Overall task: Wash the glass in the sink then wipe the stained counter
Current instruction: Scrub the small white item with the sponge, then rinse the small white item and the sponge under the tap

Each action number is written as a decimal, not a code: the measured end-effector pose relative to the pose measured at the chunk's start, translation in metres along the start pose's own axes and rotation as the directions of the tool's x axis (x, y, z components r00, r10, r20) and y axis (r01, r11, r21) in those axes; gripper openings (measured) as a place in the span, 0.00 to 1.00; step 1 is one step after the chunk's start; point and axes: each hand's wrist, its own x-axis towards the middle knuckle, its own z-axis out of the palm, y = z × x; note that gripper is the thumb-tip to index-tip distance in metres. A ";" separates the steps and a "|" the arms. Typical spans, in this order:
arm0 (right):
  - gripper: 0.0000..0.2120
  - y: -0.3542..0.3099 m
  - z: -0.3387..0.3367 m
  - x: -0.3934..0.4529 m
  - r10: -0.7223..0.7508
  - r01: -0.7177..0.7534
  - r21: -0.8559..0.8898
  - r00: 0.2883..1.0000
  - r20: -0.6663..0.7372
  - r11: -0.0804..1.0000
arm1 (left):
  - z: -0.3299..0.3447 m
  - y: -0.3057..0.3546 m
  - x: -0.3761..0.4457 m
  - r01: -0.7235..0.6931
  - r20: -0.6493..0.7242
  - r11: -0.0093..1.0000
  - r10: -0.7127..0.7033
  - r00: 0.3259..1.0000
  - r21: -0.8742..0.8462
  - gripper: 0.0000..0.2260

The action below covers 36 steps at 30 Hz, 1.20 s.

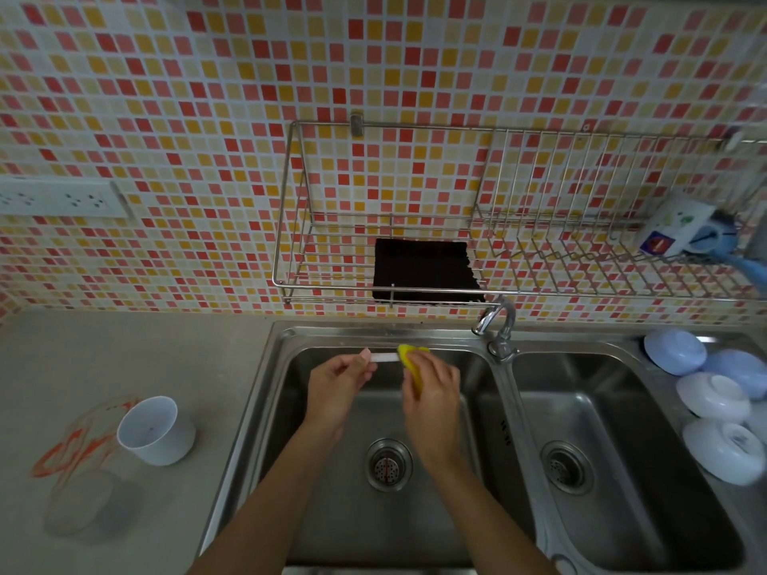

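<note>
I read this as the washing step, over the left basin of the sink [465, 483]. Well left of my left hand [338, 385], the stained surface [70, 454] waits. That hand pinches a thin white item (glass? can't tell); right hand [433, 402] grips a yellow sponge [409, 359], touching it. Next: rinsing.

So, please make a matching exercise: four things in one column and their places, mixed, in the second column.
Things:
1. white cup
2. black cloth
3. yellow sponge
4. upturned bowls

Places:
A. in the right hand, over the left basin
B. on the counter left of the sink, by an orange stain
C. on the wall rack above the sink
D. on the ledge right of the right basin

Pairs: 1-B, 2-C, 3-A, 4-D
</note>
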 end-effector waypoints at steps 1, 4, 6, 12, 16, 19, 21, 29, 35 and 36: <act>0.18 0.007 0.000 0.000 0.036 -0.036 -0.006 0.999 0.025 0.999 | 0.000 -0.003 0.001 -0.016 0.001 0.999 0.016 1.000 0.051 0.08; 0.20 0.039 -0.002 -0.006 0.078 -0.072 -0.064 0.991 0.104 0.995 | 0.000 -0.014 0.003 -0.038 0.024 0.983 0.035 0.999 0.180 0.03; 0.22 0.071 -0.009 -0.001 0.230 -0.224 -0.069 0.969 0.090 0.972 | 0.003 -0.018 0.003 -0.062 0.069 0.975 0.048 0.996 0.213 0.02; 0.17 0.156 -0.032 0.043 0.571 -0.569 -0.049 0.820 0.034 0.821 | 0.039 -0.017 0.012 -0.183 0.233 0.899 0.093 0.968 0.397 0.06; 0.23 0.193 -0.029 0.058 0.631 -0.622 -0.107 0.760 0.155 0.776 | 0.070 -0.020 0.021 -0.242 0.273 0.874 0.131 0.953 0.423 0.08; 0.34 0.191 -0.025 0.057 0.624 -0.631 -0.074 0.731 0.274 0.772 | 0.085 -0.022 0.023 -0.228 0.279 0.886 0.119 0.953 0.403 0.09; 0.37 0.184 -0.024 0.055 0.599 -0.606 -0.074 0.750 0.281 0.792 | 0.092 -0.023 0.024 -0.245 0.298 0.875 0.123 0.947 0.418 0.09; 0.42 0.191 -0.015 0.047 0.506 -0.508 -0.081 0.805 0.310 0.858 | 0.125 -0.022 0.039 -0.252 0.335 0.868 0.107 0.936 0.427 0.08; 0.38 0.187 -0.018 0.048 0.514 -0.518 -0.064 0.813 0.274 0.853 | 0.144 -0.014 0.040 -0.253 0.375 0.885 0.098 0.922 0.391 0.08; 0.37 0.185 -0.020 0.048 0.515 -0.521 -0.052 0.816 0.264 0.852 | 0.146 -0.013 0.039 -0.257 0.380 0.884 0.100 0.920 0.390 0.07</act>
